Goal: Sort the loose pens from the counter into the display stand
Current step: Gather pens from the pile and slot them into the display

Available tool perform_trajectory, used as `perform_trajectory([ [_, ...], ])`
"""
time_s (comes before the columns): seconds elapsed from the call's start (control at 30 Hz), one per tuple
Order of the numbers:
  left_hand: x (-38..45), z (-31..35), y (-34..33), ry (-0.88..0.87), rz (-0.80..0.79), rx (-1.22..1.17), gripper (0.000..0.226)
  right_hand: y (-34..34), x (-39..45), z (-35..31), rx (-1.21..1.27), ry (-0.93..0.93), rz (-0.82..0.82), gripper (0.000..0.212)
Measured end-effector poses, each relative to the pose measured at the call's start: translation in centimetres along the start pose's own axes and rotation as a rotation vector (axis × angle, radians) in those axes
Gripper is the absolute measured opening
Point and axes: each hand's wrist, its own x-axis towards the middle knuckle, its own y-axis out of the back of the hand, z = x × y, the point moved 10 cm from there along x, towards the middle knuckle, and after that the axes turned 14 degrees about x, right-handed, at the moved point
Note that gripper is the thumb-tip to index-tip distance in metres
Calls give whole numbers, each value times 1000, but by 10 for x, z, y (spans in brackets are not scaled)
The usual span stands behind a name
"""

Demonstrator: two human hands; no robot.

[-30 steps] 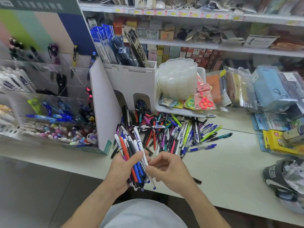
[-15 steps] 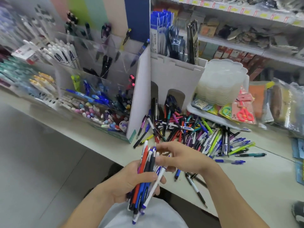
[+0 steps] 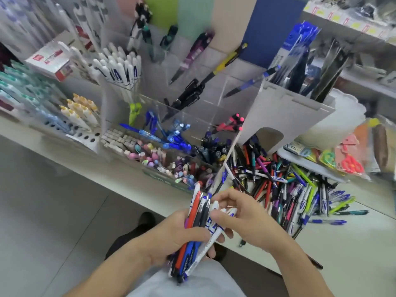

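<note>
Left hand (image 3: 171, 236) low-center, palm up, fingers wrapped round a pen bundle (image 3: 197, 232) tilted up-right. Right hand (image 3: 242, 217) arched over the tops, thumb & forefinger pinching one white pen. Loose pens (image 3: 285, 189) piled center-right on counter (image 3: 342, 249) — display stand (image 3: 150, 116) upper left.

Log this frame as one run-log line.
left hand: grips pen bundle | right hand: fingering bundle top | pile: on counter | stand: none placed yet
</note>
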Motion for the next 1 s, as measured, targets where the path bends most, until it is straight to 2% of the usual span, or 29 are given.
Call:
perform_trajectory([
  [0.17, -23, 12, 57, 33, 3, 33, 30, -32, 27, -23, 43, 35, 37, 12],
  [0.3, -40, 8, 102, 97, 71, 189, 32, -52, 39, -19, 98, -97, 54, 8],
  [0.37, -46, 10, 106, 101, 31, 219, 26, -76, 47, -13, 83, -134, 47, 4],
  [0.5, -54, 16, 110, 78, 11, 191, 18, -109, 57, -15, -34, -50, 33, 9],
  [0.63, -58, 9, 118, 134, 41, 74, 29, -91, 53, -26, -83, 62, 119, 13],
  [0.73, -60, 8, 124, 163, 98, 75, 32, -80, 49, -27, -50, 136, 184, 14],
  [0.93, -54, 19, 106, 161, 108, 114, 28, -95, 49, -19, -15, 190, 267, 36],
  [1.0, -48, 23, 103, 148, 134, 164, 26, -82, 48, -25, 4, 214, 319, 53],
])
